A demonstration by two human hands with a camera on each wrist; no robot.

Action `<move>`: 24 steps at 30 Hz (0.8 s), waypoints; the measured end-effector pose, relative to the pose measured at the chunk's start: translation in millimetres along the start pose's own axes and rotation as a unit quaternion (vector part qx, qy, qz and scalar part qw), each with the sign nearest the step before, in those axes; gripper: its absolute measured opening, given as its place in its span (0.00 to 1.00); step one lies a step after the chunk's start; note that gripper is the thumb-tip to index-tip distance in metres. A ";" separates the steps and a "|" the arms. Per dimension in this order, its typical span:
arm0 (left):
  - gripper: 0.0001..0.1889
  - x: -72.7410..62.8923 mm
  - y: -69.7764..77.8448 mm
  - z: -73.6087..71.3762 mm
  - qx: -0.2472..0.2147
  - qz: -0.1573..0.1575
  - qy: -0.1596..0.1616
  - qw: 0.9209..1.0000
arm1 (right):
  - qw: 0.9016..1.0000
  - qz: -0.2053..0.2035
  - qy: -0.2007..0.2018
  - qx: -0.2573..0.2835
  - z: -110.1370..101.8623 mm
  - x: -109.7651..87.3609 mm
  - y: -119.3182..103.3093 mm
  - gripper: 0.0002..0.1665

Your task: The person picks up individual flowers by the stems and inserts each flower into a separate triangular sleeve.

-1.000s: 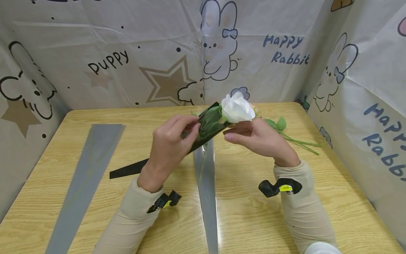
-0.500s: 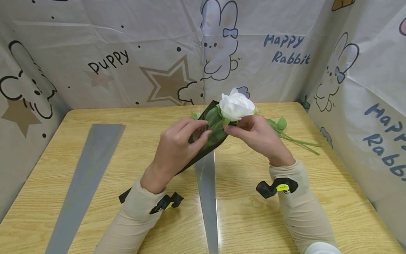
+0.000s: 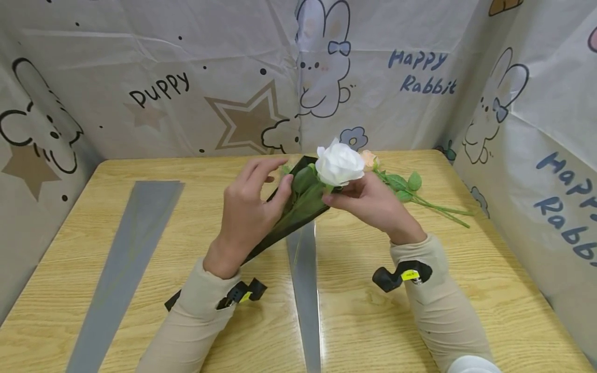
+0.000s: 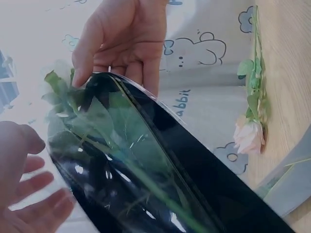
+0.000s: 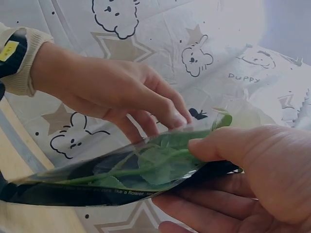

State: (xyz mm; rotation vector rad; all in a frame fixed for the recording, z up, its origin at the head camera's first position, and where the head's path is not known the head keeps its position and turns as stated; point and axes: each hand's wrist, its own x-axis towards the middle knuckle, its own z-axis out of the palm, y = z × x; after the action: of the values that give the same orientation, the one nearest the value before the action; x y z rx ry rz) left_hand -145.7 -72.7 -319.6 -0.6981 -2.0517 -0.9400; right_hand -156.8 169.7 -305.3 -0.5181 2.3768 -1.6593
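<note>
A white artificial rose (image 3: 340, 163) sits in a long tapered flower sleeve (image 4: 218, 165), black behind and clear in front. Its bloom sticks out of the wide end; the leafy stem (image 5: 146, 162) shows through the clear film. My right hand (image 3: 380, 204) grips the sleeve's mouth just below the bloom, thumb on the clear side and fingers behind. On the other side, my left hand (image 3: 249, 210) has its fingers spread loosely at the sleeve's edge, holding nothing. The sleeve slants up over the table, its narrow end partly hidden by my left forearm.
Grey sleeves (image 3: 126, 264) lie on the left of the wooden table (image 3: 373, 316). Another grey sleeve (image 3: 303, 290) lies in the middle, under the held one. Behind my right hand is a pale pink rose (image 4: 249, 136) with green stems (image 3: 438, 208). Printed sheets (image 3: 186, 46) enclose the table.
My right hand has moved left with the rose and taken hold at the sleeve's mouth. The narrow end has swung toward me. My left fingers have let go and spread.
</note>
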 end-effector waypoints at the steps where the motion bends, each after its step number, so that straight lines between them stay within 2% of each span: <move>1: 0.14 0.1 0.1 -0.4 -0.006 -0.007 -0.005 1.000 | 1.000 -0.003 -0.005 0.007 1.4 0.4 0.6 0.27; 5: 0.15 0.5 1.7 -2.1 -0.038 -0.027 -0.026 0.999 | 0.998 -0.011 -0.030 0.045 6.8 2.1 2.1 0.29; 8: 0.12 0.9 3.6 -3.3 -0.056 -0.031 -0.026 0.998 | 0.997 -0.014 -0.040 0.061 9.4 3.0 1.6 0.28; 16: 0.09 2.0 5.4 -4.3 -0.059 -0.007 -0.013 0.998 | 0.998 -0.009 -0.044 0.036 11.9 4.3 3.8 0.32; 24: 0.06 2.1 6.6 -4.1 -0.051 0.016 -0.001 0.999 | 0.998 -0.019 -0.054 0.029 14.9 6.3 6.5 0.29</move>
State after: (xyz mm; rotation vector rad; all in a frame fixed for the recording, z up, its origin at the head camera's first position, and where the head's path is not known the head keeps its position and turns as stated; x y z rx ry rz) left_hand -140.4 -71.9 -313.6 -0.7834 -1.9994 -1.0321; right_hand -158.4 156.4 -316.4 -0.6291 2.2489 -1.6669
